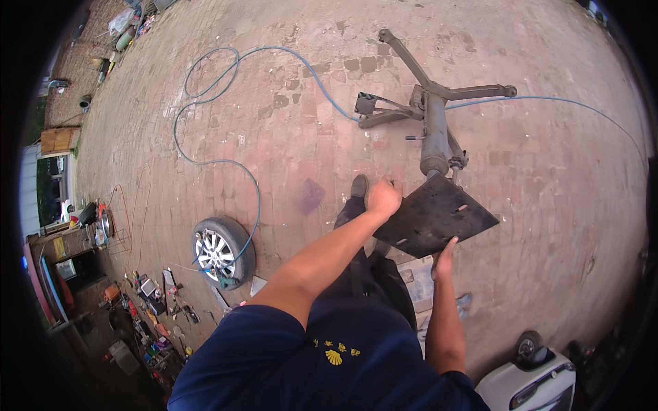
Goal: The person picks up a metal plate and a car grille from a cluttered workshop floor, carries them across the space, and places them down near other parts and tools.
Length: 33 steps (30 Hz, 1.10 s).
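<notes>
A black square metal plate (439, 218) with slots tops a floor jack stand, whose grey cylinder (434, 137) lies beyond it and whose legs (473, 92) spread at the far end. On the plate's near right edge, my right hand (443, 260) has its thumb on top, the fingers hidden underneath. My left hand (384, 197) is closed at the plate's left edge; its curled fingers are partly hidden, and I cannot tell what is in them.
A wheel with a tyre (248, 248) lies to the left, a blue hose (255, 179) running over it and the brick floor to the stand. Several scattered tools (152, 294) lie at lower left. The front of a white car (531, 383) is at lower right.
</notes>
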Available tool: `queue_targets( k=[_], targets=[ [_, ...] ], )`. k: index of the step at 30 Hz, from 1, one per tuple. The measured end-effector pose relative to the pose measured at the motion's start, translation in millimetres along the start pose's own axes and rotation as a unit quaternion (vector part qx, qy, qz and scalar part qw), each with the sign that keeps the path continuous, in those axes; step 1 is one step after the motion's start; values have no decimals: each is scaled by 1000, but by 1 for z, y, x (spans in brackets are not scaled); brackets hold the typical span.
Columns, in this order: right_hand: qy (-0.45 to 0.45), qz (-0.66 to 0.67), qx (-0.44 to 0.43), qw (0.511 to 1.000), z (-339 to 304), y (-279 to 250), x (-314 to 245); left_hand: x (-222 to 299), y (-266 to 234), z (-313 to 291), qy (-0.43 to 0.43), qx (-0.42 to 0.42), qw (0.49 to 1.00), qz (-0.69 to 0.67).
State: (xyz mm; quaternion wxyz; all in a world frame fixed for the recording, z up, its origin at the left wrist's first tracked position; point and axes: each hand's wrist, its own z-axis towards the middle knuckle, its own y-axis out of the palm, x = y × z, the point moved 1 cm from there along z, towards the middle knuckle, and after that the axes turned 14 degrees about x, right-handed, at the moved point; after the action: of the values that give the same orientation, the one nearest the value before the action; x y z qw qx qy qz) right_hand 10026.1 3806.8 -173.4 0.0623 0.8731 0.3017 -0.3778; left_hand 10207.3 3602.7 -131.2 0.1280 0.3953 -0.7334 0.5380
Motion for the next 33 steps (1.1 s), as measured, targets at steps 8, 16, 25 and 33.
queue_targets(
  k=[8, 16, 25, 33],
  targets=[
    [-47, -148, 12, 988, 9, -56, 8, -53, 19, -43, -62, 10, 996, -68],
    [-60, -73, -24, 995, 21, -12, 7, -45, 3, -8, -28, 39, 990, -133],
    [-73, -104, -20, 992, -16, -73, 7, -66, 10, -82, -15, 51, 993, -109],
    [-51, -64, 65, 995, -57, -161, -1, -51, 10, -194, 1, 9, 985, -170]
  ],
)
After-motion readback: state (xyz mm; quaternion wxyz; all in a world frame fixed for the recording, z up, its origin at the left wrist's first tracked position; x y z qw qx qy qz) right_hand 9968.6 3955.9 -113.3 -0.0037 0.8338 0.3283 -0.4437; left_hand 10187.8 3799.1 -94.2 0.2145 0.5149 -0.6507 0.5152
